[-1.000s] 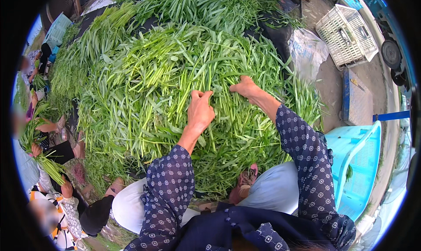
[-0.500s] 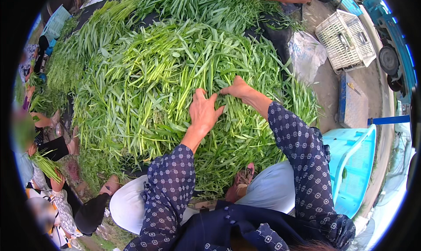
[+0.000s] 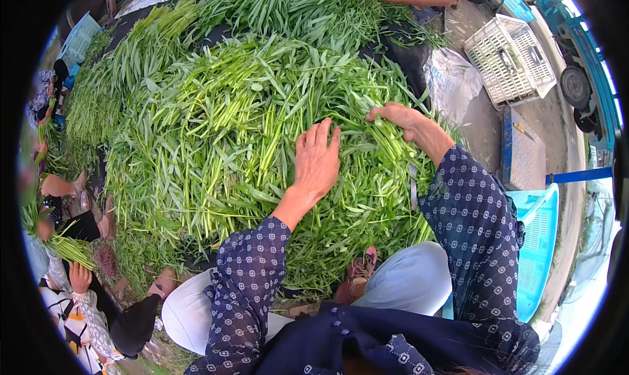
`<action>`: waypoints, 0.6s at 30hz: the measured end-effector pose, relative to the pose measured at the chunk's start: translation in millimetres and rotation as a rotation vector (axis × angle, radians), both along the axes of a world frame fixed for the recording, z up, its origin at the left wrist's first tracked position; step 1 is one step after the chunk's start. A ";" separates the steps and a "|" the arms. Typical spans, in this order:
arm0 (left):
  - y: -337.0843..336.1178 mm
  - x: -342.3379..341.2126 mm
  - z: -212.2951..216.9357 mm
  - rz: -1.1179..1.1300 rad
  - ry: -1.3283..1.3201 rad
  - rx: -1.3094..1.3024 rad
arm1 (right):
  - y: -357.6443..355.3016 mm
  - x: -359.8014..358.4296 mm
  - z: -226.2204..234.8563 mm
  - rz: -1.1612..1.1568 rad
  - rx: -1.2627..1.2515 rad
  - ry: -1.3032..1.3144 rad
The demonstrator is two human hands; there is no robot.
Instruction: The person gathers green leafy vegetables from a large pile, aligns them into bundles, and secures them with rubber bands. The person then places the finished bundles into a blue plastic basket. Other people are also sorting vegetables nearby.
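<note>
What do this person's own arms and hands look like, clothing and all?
The left sleeve and right sleeve are loose and dark navy, patterned with small, pale, squarish motifs in rows. Both stop short of the wrist. The left hand and right hand are bare, without gloves.

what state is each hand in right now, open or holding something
Left hand: open, fingers extended over the leafy greens.
Right hand: closed on a bunch of stems.

Bare brown ground (image 3: 555,129) (outdoors, daylit).
</note>
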State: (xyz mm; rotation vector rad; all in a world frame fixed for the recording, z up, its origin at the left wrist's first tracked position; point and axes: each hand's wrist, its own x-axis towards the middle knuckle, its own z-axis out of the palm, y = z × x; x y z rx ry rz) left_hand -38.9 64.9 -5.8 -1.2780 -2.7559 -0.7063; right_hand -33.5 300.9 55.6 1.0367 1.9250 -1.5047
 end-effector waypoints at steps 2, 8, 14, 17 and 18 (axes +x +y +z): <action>11.9 -3.9 -22.1 -0.099 0.002 -0.183 | 1.2 0.1 -2.8 0.000 -0.158 0.035; 3.5 -0.4 -59.5 -0.184 -0.143 -0.419 | 48.1 40.6 68.4 0.030 -0.466 0.165; 4.5 -9.0 -56.1 -0.200 -0.179 -0.443 | 20.5 97.8 189.7 -0.156 -0.585 0.564; 3.6 20.1 24.4 -0.036 -0.254 -0.041 | -22.4 117.7 192.4 -0.187 -0.480 0.733; -2.6 36.5 51.9 -0.050 -0.361 0.305 | -40.7 123.8 186.8 -0.201 -0.490 0.743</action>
